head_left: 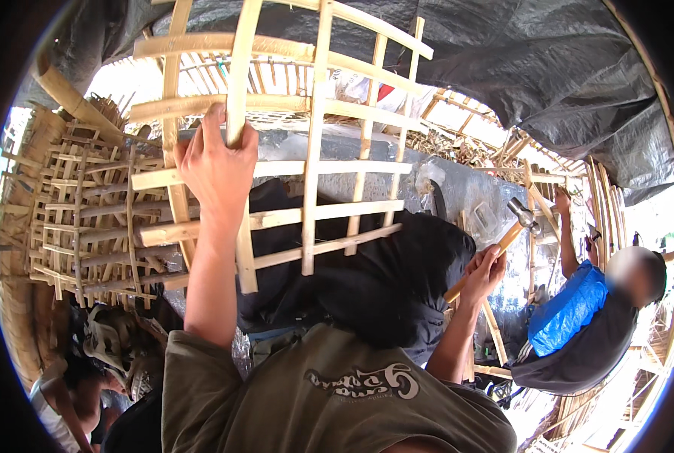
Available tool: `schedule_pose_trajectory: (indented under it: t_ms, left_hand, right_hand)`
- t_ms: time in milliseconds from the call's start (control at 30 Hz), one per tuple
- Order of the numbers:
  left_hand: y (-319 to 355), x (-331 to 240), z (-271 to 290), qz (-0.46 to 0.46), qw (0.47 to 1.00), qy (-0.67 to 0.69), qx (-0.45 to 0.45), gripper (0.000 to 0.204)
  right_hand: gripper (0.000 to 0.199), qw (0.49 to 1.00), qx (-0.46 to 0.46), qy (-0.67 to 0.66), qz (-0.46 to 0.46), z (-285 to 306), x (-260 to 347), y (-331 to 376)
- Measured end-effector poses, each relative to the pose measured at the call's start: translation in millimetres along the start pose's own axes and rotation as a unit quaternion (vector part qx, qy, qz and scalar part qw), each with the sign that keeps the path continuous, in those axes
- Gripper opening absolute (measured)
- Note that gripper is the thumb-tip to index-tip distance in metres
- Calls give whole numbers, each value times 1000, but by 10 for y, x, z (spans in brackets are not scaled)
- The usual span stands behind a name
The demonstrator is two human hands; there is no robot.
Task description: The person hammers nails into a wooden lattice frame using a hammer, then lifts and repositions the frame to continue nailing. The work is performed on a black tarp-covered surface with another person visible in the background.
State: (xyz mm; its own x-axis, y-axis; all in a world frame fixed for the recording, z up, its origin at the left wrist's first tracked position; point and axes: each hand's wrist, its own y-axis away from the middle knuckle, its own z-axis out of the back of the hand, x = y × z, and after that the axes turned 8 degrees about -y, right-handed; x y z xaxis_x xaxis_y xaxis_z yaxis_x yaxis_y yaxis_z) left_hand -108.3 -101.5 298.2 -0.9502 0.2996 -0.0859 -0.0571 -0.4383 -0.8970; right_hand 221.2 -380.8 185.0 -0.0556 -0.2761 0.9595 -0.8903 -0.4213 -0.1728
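Observation:
A lattice of crossed pale bamboo strips (314,174) stands raised in front of me, above my lap. My left hand (216,162) grips one of its upright strips near the left side, fingers wrapped round it. Off to the right, my right hand (486,275) is closed round the wooden handle of a hammer (507,238). The hammer's metal head points up and away, apart from the lattice. My legs in dark trousers (397,264) show behind and below the strips.
Several similar bamboo lattices (88,211) are stacked at the left. A person in dark clothes with a blue bundle (571,309) sits at the right; another person (73,400) is at the lower left. Black plastic sheeting (548,68) hangs overhead. A grey plastic sheet (458,181) lies beyond my legs.

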Motion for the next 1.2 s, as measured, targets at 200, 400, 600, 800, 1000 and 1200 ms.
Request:
schedule_pose_trajectory:
  t_ms: [200, 400, 600, 800, 1000, 1200]
  left_hand:
    - [-690, -82, 38, -202, 978, -1, -45, 47]
    - [-1275, -204, -118, -335, 940, 47, -40, 53]
    - [-1691, -252, -309, -358, 924, 122, -59, 47]
    - [-1802, -367, -476, -311, 937, 155, -35, 41]
    - [-1909, -511, -709, -253, 937, 235, -54, 37]
    - [-1974, -760, -608, -186, 947, 249, -81, 35]
  right_hand:
    - [34, 999, -6, -19, 34, 45, 34, -157]
    - [31, 998, -10, -44, 38, 10, 120, -262]
    - [28, 997, -20, -50, 51, -77, 212, -339]
    - [30, 987, -45, -74, 134, -52, 383, -580]
    - [30, 974, -110, -89, 176, 219, 463, -653]
    - [31, 969, -163, -119, 145, 395, 406, -605]
